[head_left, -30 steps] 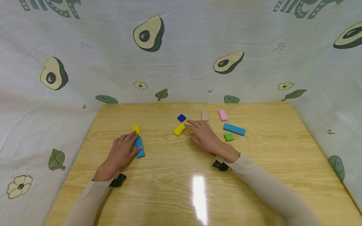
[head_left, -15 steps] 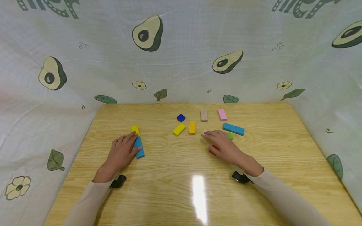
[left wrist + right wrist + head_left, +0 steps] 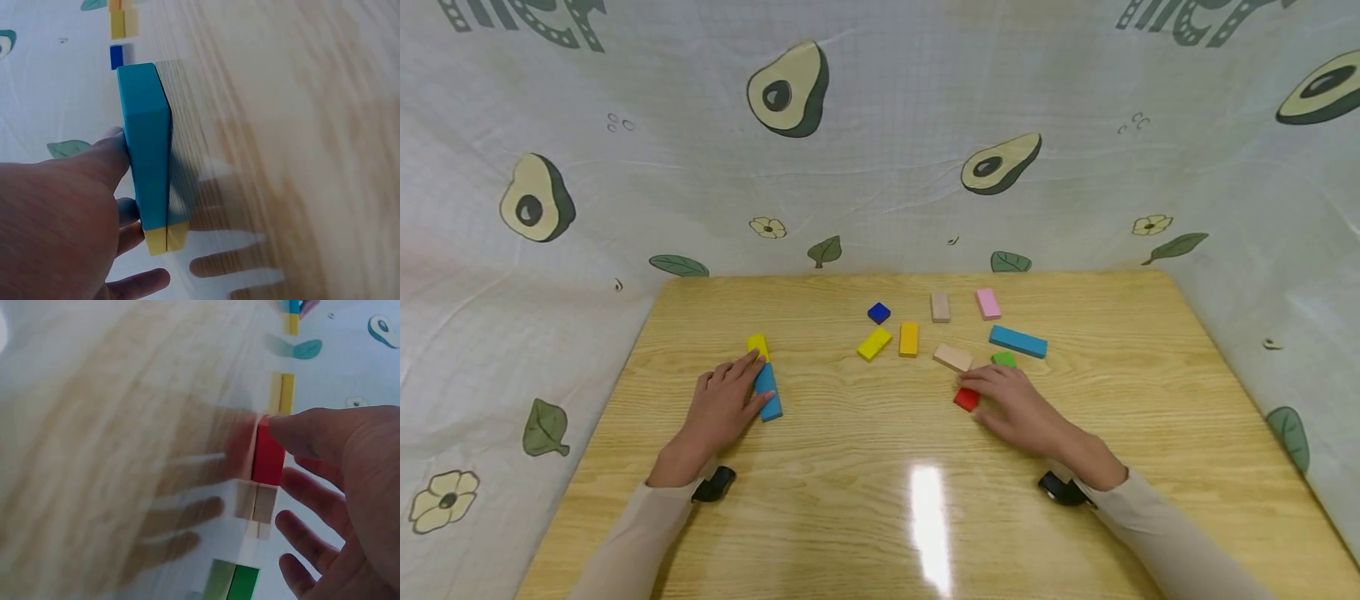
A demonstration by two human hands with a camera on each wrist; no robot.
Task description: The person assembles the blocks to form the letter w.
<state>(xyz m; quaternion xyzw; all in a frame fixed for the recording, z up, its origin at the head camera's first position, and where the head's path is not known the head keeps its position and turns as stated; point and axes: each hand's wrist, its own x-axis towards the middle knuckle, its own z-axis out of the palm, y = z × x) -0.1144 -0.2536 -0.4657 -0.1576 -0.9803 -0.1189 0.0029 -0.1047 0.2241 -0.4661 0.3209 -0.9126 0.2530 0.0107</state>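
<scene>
My left hand (image 3: pixel 722 408) rests beside a long blue block (image 3: pixel 767 392) and a yellow block (image 3: pixel 758 346), set end to end. Its fingertips touch them near the joint and its thumb lies against the blue block (image 3: pixel 147 150); the fingers look relaxed. My right hand (image 3: pixel 1018 408) is at a small red block (image 3: pixel 967 399), thumb on the near side and index finger on the far side. In the right wrist view the thumb overlaps a corner of the red block (image 3: pixel 269 453), while the other fingers spread loosely behind.
Beyond the right hand lie a beige block (image 3: pixel 952 357), a green block (image 3: pixel 1003 359) and another blue block (image 3: pixel 1018 342). Farther back are a pink block (image 3: pixel 988 304), a tan block (image 3: pixel 940 307), an orange block (image 3: pixel 908 340), a yellow block (image 3: pixel 875 343) and a dark blue block (image 3: pixel 879 312).
My right hand has moved right and nearer from above the orange block, past the beige block, to the red one. The left hand and its two blocks stay put.
</scene>
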